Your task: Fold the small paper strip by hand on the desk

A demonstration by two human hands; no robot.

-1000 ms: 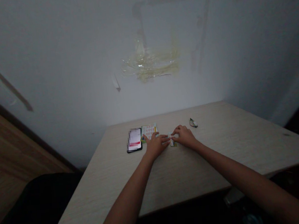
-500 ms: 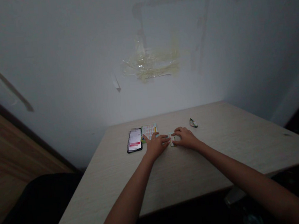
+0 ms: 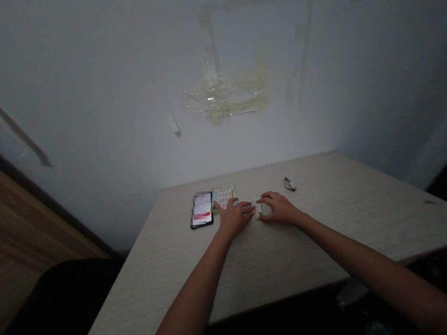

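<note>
A small, pale card-like piece with coloured print (image 3: 258, 210) lies on the table between my hands. Its exact kind is too small to make out. My right hand (image 3: 279, 208) curves round its right side, thumb at the near edge and fingertips at the far edge. From the other side, my left hand (image 3: 234, 218) rests with fingers spread, its fingertips touching the piece's left edge. Just beyond that hand, its thumb and index finger overlap the near part of a printed sheet (image 3: 223, 195) with rows of small coloured pictures.
Left of the sheet lies a phone (image 3: 201, 210) with a lit screen. A crumpled wrapper (image 3: 289, 184) sits farther back on the right. The wooden table (image 3: 170, 267) meets a wall (image 3: 121, 93) bearing old tape (image 3: 225, 101). A dark chair-like shape (image 3: 58, 304) stands at left.
My right hand's thumb and fingers have shifted slightly on the small printed piece, and more of its print shows. My left hand, the phone and the sheet stay in place.
</note>
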